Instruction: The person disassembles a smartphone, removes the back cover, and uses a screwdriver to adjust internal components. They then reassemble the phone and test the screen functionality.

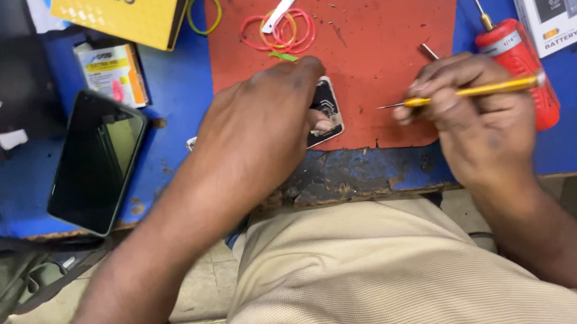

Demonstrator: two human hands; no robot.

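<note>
The left hand point(255, 126) lies flat over a small opened phone point(325, 111) on the red mat point(374, 22), its fingers point(319, 124) pressing the phone down near the front edge of the mat. The right hand point(463, 102) has its fingers closed around a thin yellow screwdriver point(469, 92), the metal tip pointing toward the phone but apart from it. A red tool point(520, 63) lies just behind this hand. A black phone screen point(97, 162) rests on the blue tabletop point(179, 87), well to the left.

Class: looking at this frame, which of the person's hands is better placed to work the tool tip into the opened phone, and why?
Probably the right hand: it grips the yellow screwdriver, tip pointing toward the opened phone. The left hand lies over that phone, steadying it.
</note>
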